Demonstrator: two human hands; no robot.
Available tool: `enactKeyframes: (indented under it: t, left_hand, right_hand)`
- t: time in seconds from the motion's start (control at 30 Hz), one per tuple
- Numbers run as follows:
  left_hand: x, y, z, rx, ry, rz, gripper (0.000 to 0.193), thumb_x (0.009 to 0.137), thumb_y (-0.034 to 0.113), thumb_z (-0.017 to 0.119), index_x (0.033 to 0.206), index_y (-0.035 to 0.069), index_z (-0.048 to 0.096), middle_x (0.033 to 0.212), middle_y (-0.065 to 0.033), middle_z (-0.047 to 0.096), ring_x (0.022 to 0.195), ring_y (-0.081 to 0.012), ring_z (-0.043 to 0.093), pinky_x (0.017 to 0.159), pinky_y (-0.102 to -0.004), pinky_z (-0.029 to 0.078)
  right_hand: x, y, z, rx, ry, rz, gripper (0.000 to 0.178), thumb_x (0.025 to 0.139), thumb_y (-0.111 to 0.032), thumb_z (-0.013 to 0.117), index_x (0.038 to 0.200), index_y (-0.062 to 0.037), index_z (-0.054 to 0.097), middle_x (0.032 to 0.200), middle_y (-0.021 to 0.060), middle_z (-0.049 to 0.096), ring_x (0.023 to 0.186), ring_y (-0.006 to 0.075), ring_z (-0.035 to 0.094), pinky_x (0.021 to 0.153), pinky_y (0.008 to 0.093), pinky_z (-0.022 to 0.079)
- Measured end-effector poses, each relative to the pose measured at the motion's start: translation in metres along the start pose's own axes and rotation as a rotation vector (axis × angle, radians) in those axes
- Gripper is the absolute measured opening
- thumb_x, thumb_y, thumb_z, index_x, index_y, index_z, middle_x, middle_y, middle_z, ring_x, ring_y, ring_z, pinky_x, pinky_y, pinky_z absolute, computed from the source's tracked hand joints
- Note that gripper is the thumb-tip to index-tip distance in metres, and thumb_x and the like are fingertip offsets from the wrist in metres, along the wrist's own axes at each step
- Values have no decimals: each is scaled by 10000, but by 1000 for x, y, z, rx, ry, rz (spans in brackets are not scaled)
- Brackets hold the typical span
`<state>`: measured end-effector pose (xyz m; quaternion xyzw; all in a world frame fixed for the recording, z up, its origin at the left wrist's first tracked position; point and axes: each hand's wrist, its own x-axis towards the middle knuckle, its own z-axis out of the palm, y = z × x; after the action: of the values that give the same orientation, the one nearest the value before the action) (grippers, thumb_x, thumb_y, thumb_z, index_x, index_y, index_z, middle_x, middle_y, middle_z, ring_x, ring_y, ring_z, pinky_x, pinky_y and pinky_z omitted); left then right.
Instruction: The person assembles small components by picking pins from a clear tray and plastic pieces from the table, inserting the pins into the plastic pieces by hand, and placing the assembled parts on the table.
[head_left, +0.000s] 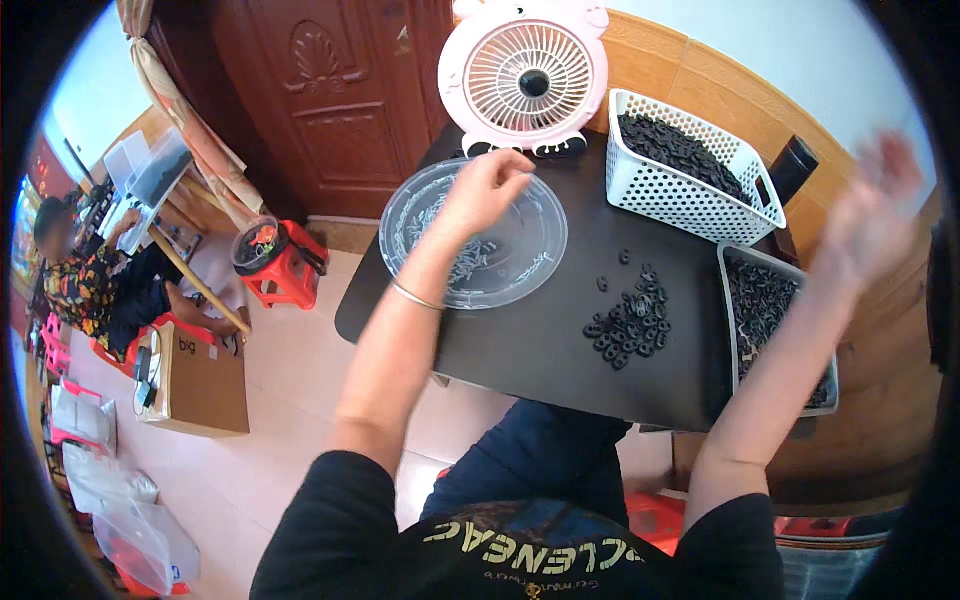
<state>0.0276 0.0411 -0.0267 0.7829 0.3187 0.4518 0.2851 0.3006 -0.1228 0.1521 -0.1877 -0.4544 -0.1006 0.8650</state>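
Black shirt fabric (520,535), printed with pale lettering, is seen closest, on the wearer's side of the clear round tray (525,225) that is set on the dark tabletop (510,355). Small pale strips (468,262) are scattered in the tray, most of them gathered toward its left side and middle. Above the tray's far part, the left hand (490,188) is held with its fingers loosely bent and drawn together; whether anything is gripped cannot be told. A bracelet (417,299) is worn at that wrist. Well to the right of the tray, the right hand (880,190) is raised and blurred, so neither its opening nor any hold can be told. Right of the tray, small black oval pieces (632,328) are spread in a loose heap. Farther right of it, a pale bin (727,305) is filled with small dark pieces (762,298), and a white perforated basket (675,203), behind and right of the tray, is loaded with black parts (675,150). Just behind the tray, a pink fan (524,85) is stood.
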Motion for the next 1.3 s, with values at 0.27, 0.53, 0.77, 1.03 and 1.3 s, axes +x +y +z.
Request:
enactKeyframes:
  t: [0.27,0.53,0.77,1.03,1.3]
  left_hand:
    - [-25,-17,-50,762,-280,142,166,717,34,538,849,48,638,845,-130,572,854,-297,558,754,-382,448]
    - [-18,-29,-31,898,-356,151,138,674,7,541,762,43,641,850,-148,578,844,-306,578,735,-392,475]
    - [-7,-33,-35,885,-352,196,73,615,19,535,652,6,597,731,-163,573,740,-322,580,673,-401,464]
    - [3,19,-10,272,-243,54,70,647,7,602,679,5,539,631,-63,574,594,-128,575,559,-264,458]
    - [5,59,55,-616,-343,-181,125,789,34,589,904,-10,575,785,-34,594,694,-74,554,648,-203,469]
  right_hand:
    - [-69,-8,-26,-433,-495,319,92,836,-80,556,898,-26,596,900,31,584,807,80,522,728,208,414]
    - [-141,46,-64,-515,-679,470,49,779,-37,602,825,-21,609,823,22,564,676,60,530,574,179,427]
    - [-167,55,-76,-659,-664,539,68,764,-49,612,827,-31,628,777,21,577,623,57,540,537,183,416]
    - [-170,61,-79,-814,-825,524,83,743,-57,611,825,-48,621,730,73,594,622,145,574,572,253,458]
    - [-179,52,-45,-731,-1396,519,153,663,-125,671,792,-64,615,728,94,610,694,236,610,638,337,486]
